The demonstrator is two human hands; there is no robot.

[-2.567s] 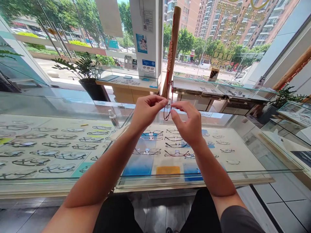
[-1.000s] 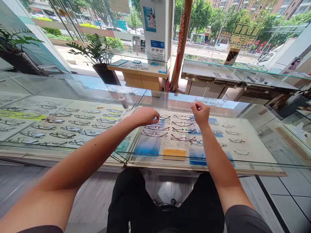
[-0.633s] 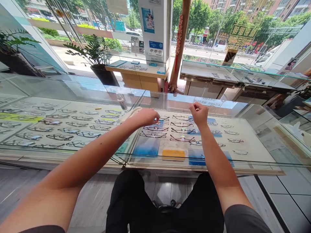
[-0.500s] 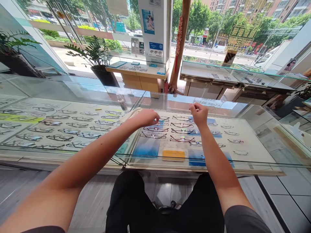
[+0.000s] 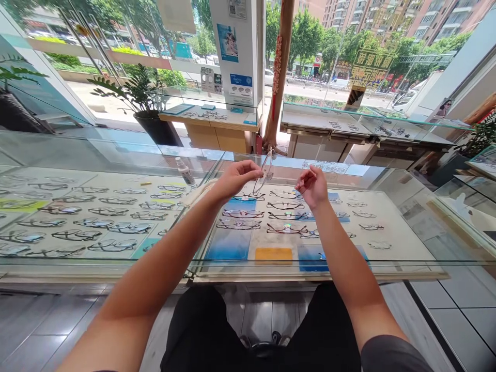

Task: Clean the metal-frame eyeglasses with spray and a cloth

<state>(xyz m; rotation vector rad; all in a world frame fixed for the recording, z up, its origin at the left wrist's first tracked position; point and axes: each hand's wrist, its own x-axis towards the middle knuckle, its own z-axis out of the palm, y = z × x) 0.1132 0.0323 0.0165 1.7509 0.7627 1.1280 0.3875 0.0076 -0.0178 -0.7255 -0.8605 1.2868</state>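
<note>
A pair of eyeglasses [image 5: 266, 171] hangs upright, nearly edge-on, above the glass counter. My left hand [image 5: 239, 179] pinches it between thumb and fingertips; which part of the frame it grips is hard to make out. A short distance to the right, my right hand [image 5: 313, 189] hovers with loosely curled, parted fingers, and I see nothing in it. Beneath both hands, rows of spectacle frames [image 5: 287, 215] lie inside the glass display case [image 5: 341, 262]. A pale cloth [image 5: 197, 194] lies by my left wrist, partly hidden by the arm.
Left of the cloth stands a small spray bottle [image 5: 185, 171] on the glass. A yellow card [image 5: 273, 256] and blue cards [image 5: 228, 249] lie inside the case. Beyond are a potted plant [image 5: 149, 111], a wooden post [image 5: 276, 88] and another display counter [image 5: 211, 121].
My left hand has turned and lifted slightly, and the eyeglasses now show clearly upright in it. My right hand has loosened from a fist and dropped a little. The view has shifted slightly.
</note>
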